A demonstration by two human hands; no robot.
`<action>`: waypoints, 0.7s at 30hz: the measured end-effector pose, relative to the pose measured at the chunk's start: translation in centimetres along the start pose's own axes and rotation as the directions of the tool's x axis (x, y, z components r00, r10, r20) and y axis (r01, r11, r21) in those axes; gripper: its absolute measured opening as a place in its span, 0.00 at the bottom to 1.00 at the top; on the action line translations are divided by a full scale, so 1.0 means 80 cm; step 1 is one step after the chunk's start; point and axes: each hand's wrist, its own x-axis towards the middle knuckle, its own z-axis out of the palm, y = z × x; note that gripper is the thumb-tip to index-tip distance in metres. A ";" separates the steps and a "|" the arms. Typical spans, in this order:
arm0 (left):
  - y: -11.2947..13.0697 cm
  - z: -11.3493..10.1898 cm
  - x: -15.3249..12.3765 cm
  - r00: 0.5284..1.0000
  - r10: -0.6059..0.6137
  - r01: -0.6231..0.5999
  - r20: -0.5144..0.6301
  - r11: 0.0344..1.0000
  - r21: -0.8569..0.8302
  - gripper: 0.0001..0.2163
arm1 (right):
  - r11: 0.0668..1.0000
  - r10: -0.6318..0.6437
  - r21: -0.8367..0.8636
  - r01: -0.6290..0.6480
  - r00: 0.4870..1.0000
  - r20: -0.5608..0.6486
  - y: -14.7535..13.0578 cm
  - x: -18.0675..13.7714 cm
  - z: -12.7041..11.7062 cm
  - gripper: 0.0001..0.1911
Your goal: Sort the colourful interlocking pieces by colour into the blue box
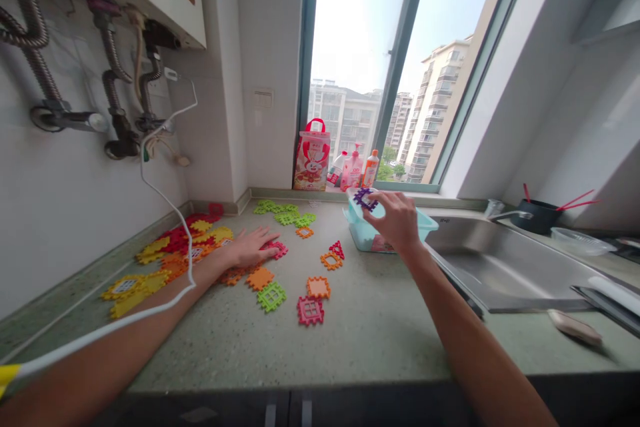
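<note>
My left hand point(251, 247) lies flat on the counter with fingers stretched out, its fingertips on a pink puzzle tile point(278, 249). My right hand point(395, 219) hovers over a light blue plastic tub point(426, 225) and pinches a purple interlocking tile point(365, 198). Loose tiles lie between my arms: a green one point(271, 296), a pink one point(310, 311), orange ones point(319, 287) and a red triangle point(337, 250). A heap of yellow, red and orange tiles point(175, 251) sits left of my left hand.
A steel sink point(500, 267) with a tap is right of the tub. Bottles point(356, 169) and a red bag point(313, 161) stand on the window sill. A white cable point(170, 213) hangs from the wall heater across my left arm. Green tiles point(285, 213) lie further back.
</note>
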 end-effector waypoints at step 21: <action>0.126 0.036 -0.038 0.567 0.616 -0.675 -0.547 0.728 0.121 0.45 | 0.690 -0.539 0.580 0.433 0.842 0.012 -0.180 -0.087 0.043 0.65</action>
